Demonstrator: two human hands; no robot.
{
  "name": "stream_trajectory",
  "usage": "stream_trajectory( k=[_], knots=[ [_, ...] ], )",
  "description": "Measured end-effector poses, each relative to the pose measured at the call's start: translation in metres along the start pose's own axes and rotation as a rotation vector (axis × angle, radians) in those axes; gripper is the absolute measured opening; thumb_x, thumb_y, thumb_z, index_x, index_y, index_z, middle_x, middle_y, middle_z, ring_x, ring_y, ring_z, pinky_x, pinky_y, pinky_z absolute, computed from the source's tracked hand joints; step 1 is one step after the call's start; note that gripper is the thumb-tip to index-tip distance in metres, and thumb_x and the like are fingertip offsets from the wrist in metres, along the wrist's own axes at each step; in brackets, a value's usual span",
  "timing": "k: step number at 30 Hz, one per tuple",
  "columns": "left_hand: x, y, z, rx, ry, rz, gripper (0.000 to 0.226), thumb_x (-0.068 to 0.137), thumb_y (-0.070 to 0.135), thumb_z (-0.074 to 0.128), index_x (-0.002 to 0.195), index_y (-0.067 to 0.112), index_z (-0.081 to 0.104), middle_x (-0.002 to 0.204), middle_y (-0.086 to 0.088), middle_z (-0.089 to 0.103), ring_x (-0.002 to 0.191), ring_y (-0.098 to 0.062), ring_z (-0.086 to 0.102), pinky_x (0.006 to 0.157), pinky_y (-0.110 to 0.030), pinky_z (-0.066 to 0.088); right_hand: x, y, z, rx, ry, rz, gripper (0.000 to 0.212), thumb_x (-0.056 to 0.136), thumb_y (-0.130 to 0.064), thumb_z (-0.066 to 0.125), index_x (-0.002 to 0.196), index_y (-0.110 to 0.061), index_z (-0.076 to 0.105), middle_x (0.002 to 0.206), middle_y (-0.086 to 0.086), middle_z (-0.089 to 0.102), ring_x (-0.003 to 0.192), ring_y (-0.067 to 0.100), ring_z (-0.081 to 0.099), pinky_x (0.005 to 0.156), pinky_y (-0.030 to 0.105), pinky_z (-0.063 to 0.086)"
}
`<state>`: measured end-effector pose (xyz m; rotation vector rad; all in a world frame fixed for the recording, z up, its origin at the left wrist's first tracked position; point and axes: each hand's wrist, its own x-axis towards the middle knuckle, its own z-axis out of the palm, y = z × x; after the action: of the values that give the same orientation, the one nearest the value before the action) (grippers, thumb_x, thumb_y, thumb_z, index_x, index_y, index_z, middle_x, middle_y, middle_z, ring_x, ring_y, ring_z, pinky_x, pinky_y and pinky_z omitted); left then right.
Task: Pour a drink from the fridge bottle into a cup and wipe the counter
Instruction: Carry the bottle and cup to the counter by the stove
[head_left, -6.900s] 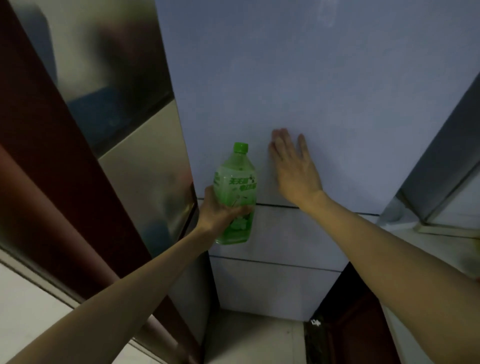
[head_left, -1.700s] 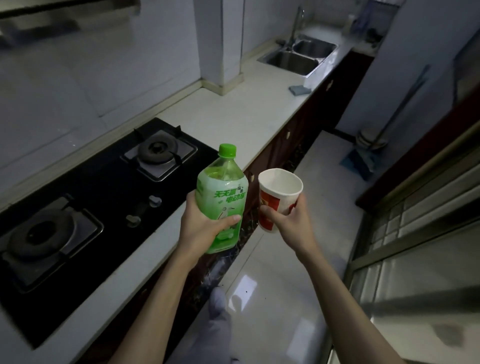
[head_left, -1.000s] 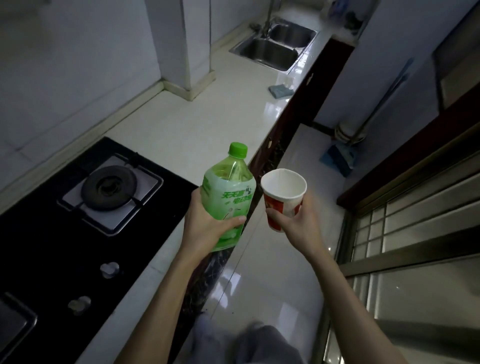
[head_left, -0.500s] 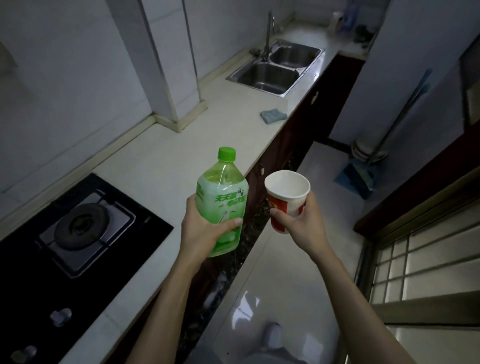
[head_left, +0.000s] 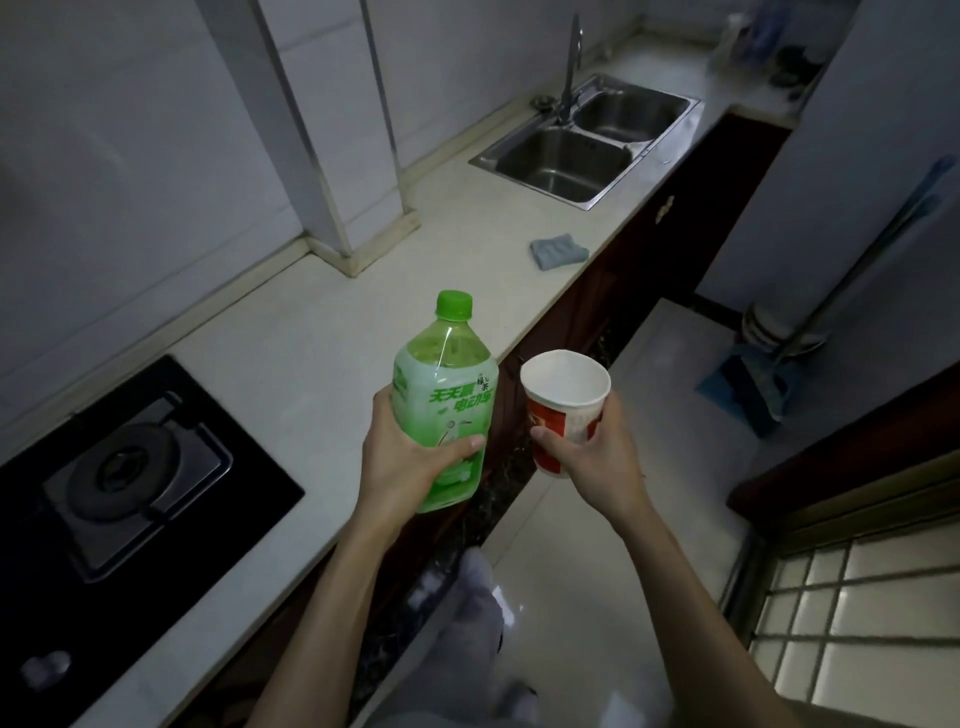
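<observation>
Left hand (head_left: 408, 460) gripping bottle (head_left: 445, 387), right hand (head_left: 600, 457) holding cup (head_left: 563, 415), apparently paper

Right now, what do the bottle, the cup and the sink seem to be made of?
The bottle: likely clear plastic, glossy; its walls are see-through and catch highlights. The cup: probably paper, matte white inside, thin rim, red print outside. The sink: looks like stainless steel, grey brushed sheen with soft reflections.

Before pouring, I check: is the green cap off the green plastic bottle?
No, the green cap sits on the neck of the green plastic bottle.
</observation>
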<state>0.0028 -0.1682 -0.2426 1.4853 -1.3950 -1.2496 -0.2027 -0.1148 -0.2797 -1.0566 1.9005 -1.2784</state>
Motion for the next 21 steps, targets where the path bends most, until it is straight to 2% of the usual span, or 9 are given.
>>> stream_trajectory(
  k=[4,8,11,14,16,19,21],
  knots=[
    [0.045,0.003,0.022,-0.036,0.006,-0.014,0.081,0.054,0.019,0.096,0.117,0.026,0.047,0.109,0.006,0.066,0.100,-0.012,0.068,0.081,-0.035,0.059,0.048,0.001,0.001,-0.061,-0.013,-0.015,0.083,0.067,-0.042,0.082,0.136,-0.027,0.038,0.134,-0.002,0.051,0.122,0.017,0.050,0.101,0.045,0.047],
    [0.096,0.015,0.046,-0.078,0.035,-0.042,0.088,0.044,0.033,0.096,0.118,0.029,0.047,0.110,0.005,0.066,0.101,-0.015,0.068,0.085,-0.046,0.060,0.107,-0.010,0.005,-0.052,-0.036,0.000,0.083,0.065,-0.044,0.081,0.135,-0.030,0.039,0.134,-0.003,0.051,0.120,0.015,0.052,0.099,0.045,0.049],
    [0.133,0.028,0.057,-0.095,0.046,-0.043,0.086,0.050,0.023,0.097,0.119,0.026,0.047,0.110,0.004,0.066,0.101,-0.014,0.067,0.085,-0.047,0.059,0.155,-0.023,0.013,-0.033,-0.064,-0.019,0.086,0.061,-0.049,0.079,0.135,-0.031,0.039,0.133,-0.005,0.051,0.120,0.013,0.052,0.099,0.045,0.049],
    [0.166,0.039,0.058,-0.083,0.037,-0.030,0.085,0.054,0.015,0.096,0.123,0.024,0.046,0.112,0.005,0.064,0.103,-0.012,0.065,0.084,-0.039,0.060,0.197,-0.031,0.028,-0.015,-0.083,-0.025,0.083,0.065,-0.039,0.083,0.134,-0.026,0.040,0.130,-0.005,0.052,0.117,0.015,0.054,0.097,0.045,0.050],
    [0.186,0.043,0.057,-0.082,0.071,-0.025,0.087,0.054,0.017,0.096,0.124,0.025,0.045,0.113,0.006,0.063,0.104,-0.012,0.065,0.084,-0.038,0.060,0.221,-0.033,0.038,0.001,-0.091,-0.026,0.078,0.069,-0.030,0.084,0.133,-0.022,0.039,0.127,-0.004,0.054,0.113,0.015,0.055,0.092,0.039,0.052],
    [0.208,0.042,0.055,-0.067,0.137,-0.052,0.090,0.053,0.021,0.097,0.127,0.024,0.044,0.116,0.007,0.062,0.105,-0.012,0.064,0.086,-0.041,0.059,0.253,-0.033,0.052,0.015,-0.128,-0.030,0.075,0.072,-0.022,0.084,0.133,-0.015,0.041,0.121,-0.004,0.055,0.107,0.013,0.056,0.076,0.017,0.047],
    [0.220,0.040,0.053,-0.065,0.197,-0.081,0.092,0.052,0.024,0.097,0.128,0.025,0.044,0.117,0.007,0.063,0.106,-0.013,0.064,0.087,-0.044,0.059,0.276,-0.031,0.060,0.026,-0.179,-0.041,0.074,0.071,-0.023,0.085,0.131,-0.015,0.043,0.124,0.000,0.057,0.108,0.015,0.058,0.078,0.019,0.049]
  ],
)
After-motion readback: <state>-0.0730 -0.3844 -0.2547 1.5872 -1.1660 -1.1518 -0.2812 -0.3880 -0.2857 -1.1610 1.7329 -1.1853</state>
